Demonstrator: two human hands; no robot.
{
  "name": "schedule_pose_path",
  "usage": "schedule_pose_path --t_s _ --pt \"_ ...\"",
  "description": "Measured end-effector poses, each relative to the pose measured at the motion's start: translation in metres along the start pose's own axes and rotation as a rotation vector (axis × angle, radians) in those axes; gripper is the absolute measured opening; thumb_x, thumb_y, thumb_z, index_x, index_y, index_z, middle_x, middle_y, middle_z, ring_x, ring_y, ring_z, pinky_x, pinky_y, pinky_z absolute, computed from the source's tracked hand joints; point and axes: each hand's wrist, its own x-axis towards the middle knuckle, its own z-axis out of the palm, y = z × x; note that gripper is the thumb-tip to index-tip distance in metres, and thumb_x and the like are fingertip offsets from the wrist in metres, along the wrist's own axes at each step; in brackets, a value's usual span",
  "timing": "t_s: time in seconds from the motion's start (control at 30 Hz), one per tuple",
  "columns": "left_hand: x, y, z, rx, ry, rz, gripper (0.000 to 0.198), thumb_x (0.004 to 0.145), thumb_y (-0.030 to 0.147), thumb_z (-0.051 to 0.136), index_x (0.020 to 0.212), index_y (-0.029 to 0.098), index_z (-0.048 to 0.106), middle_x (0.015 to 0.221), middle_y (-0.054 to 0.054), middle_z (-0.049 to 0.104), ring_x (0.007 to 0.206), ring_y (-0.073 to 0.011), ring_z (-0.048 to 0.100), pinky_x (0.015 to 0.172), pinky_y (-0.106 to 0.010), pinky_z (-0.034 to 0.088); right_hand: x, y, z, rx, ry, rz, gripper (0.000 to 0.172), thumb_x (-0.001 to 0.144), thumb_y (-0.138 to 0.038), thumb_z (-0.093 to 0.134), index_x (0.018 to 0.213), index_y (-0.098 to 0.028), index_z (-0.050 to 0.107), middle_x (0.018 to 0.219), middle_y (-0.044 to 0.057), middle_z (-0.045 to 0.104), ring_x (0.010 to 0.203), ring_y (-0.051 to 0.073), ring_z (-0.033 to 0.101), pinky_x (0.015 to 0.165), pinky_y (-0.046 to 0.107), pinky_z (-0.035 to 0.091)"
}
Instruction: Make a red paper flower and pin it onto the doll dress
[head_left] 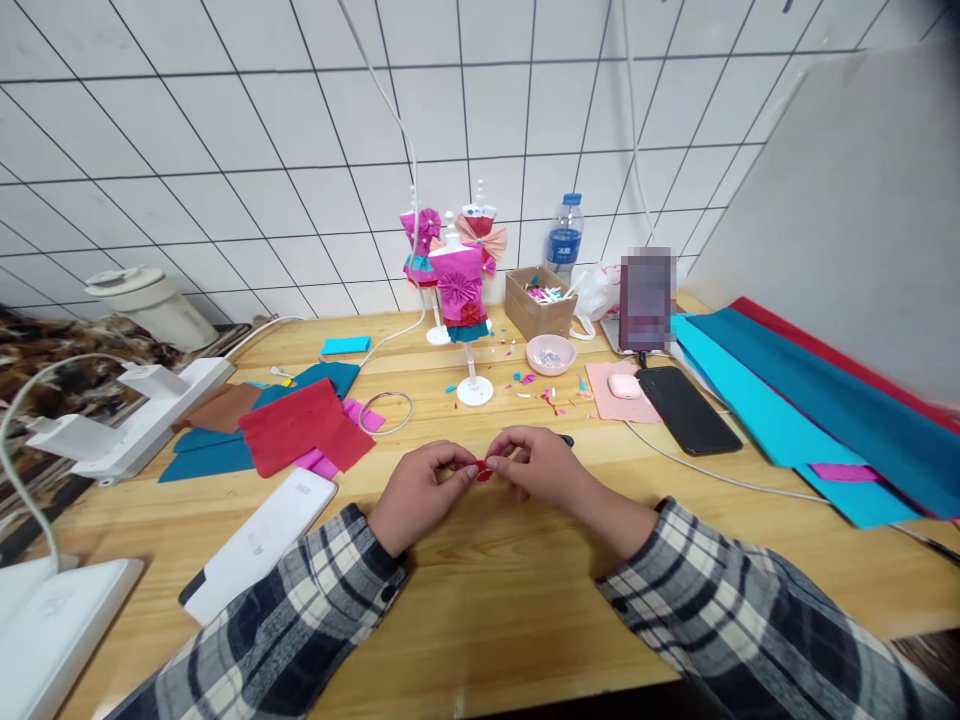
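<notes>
My left hand (420,492) and my right hand (541,466) meet over the wooden table (480,590), fingertips pinched together on a small red paper piece (484,470). Both hands are closed on it, and most of the piece is hidden by my fingers. Beyond my hands stand small white mannequins (459,290) dressed in pink and red paper dresses. A red paper sheet (300,425) lies on teal sheets to the left.
A white flat box (259,545) lies near my left forearm. A black phone (686,408), pink pad with a white case (622,385), pink bowl (551,354), cardboard box (536,300) and water bottle (564,240) sit behind. Teal and red paper sheets (810,400) cover the right side.
</notes>
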Motion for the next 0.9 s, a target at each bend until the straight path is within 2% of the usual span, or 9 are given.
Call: schedule_pose_path --t_s 0.13,0.27,0.37,0.53,0.7,0.77,0.9 --pt "0.0 -0.0004 0.0005 -0.204 0.018 -0.096 0.02 0.074 0.035 0.063 0.079 0.016 0.069 0.081 -0.006 0.073 0.077 -0.0195 0.065 0.074 -0.03 0.049 0.0008 -0.0042 -0.0001 0.093 -0.021 0.095 0.007 0.079 -0.024 0.06 0.077 -0.017 0.059 0.049 -0.006 0.052 0.039 0.008 0.05 0.037 0.019 0.046" --pt "0.0008 -0.0032 0.0023 -0.275 -0.005 -0.152 0.022 0.072 0.036 0.066 0.08 0.016 0.07 0.08 -0.005 0.074 0.075 -0.0196 0.064 0.072 -0.03 0.049 -0.0005 -0.0067 0.001 0.252 -0.066 0.159 0.01 0.08 -0.026 0.06 0.078 -0.018 0.055 0.057 -0.005 0.054 0.047 0.009 0.055 0.037 0.019 0.048" --pt "0.0012 -0.0054 0.0036 -0.272 0.026 -0.158 0.024 0.072 0.036 0.067 0.081 0.015 0.071 0.081 -0.006 0.073 0.076 -0.0196 0.064 0.073 -0.03 0.048 -0.0017 -0.0082 0.001 0.335 -0.088 0.172 0.015 0.077 -0.029 0.065 0.082 -0.018 0.057 0.066 -0.004 0.058 0.052 0.009 0.058 0.038 0.019 0.049" --pt "0.0017 -0.0043 0.0036 -0.339 0.036 -0.164 0.026 0.071 0.038 0.067 0.083 0.015 0.07 0.082 -0.006 0.073 0.077 -0.0194 0.064 0.074 -0.03 0.048 -0.0014 -0.0089 0.0 0.294 -0.076 0.183 0.014 0.074 -0.025 0.068 0.08 -0.016 0.059 0.064 -0.002 0.06 0.048 0.007 0.055 0.04 0.017 0.049" --pt "0.0016 -0.0012 0.0003 -0.283 -0.093 -0.18 0.027 0.074 0.04 0.065 0.083 0.015 0.071 0.082 -0.006 0.072 0.077 -0.0191 0.062 0.073 -0.029 0.046 -0.0007 -0.0067 -0.0004 0.166 -0.082 0.124 0.008 0.078 -0.022 0.062 0.081 -0.016 0.057 0.062 -0.003 0.058 0.049 0.007 0.056 0.036 0.014 0.045" --pt "0.0011 -0.0018 -0.0004 -0.279 -0.111 -0.194 0.026 0.074 0.039 0.066 0.08 0.015 0.071 0.08 -0.005 0.071 0.075 -0.0181 0.06 0.072 -0.028 0.045 -0.0005 -0.0059 -0.0003 0.133 -0.089 0.106 0.008 0.077 -0.021 0.062 0.08 -0.017 0.056 0.062 -0.004 0.056 0.049 0.008 0.057 0.035 0.015 0.044" --pt "0.0003 -0.0051 -0.0008 -0.481 -0.109 -0.271 0.022 0.072 0.037 0.07 0.078 0.016 0.069 0.078 -0.002 0.069 0.072 -0.0152 0.058 0.07 -0.026 0.043 -0.0024 -0.0055 -0.0008 0.109 -0.107 0.09 0.011 0.078 -0.026 0.059 0.083 -0.017 0.055 0.068 -0.001 0.058 0.05 0.01 0.058 0.035 0.018 0.044"
